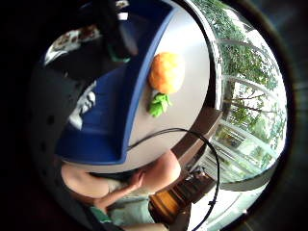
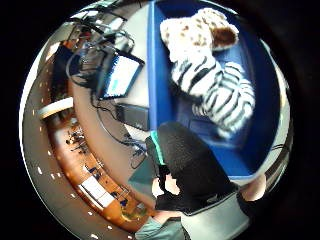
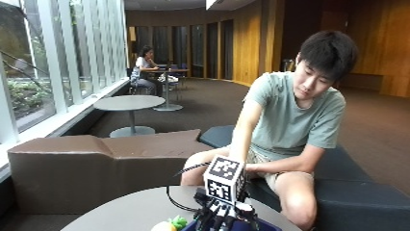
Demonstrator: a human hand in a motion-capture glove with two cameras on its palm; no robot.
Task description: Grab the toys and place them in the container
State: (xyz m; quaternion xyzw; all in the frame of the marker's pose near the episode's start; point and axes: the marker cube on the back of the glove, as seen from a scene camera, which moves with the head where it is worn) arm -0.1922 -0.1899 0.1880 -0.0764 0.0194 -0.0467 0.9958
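In the outside view my gloved right hand (image 3: 221, 216) hangs over a blue container (image 3: 266, 226) at the table's near edge, fingers pointing down and holding nothing. Inside the container (image 2: 157, 75) lie a spotted plush toy (image 2: 197, 30) and a zebra-striped plush toy (image 2: 220, 92), close together. An orange toy with green leaves (image 1: 167, 72) lies on the grey table (image 1: 192, 62) just outside the container wall (image 1: 139, 82); it also shows beside my hand as the orange toy (image 3: 166, 225). The black glove (image 2: 192, 165) shows above the container's edge.
A tablet with a lit screen (image 2: 120, 75) and a black box (image 2: 134, 116) with cables sit on the table beyond the container. The person's bare left hand (image 3: 253, 167) rests on the lap. A brown bench back (image 3: 96, 163) stands behind the round table (image 3: 121, 211).
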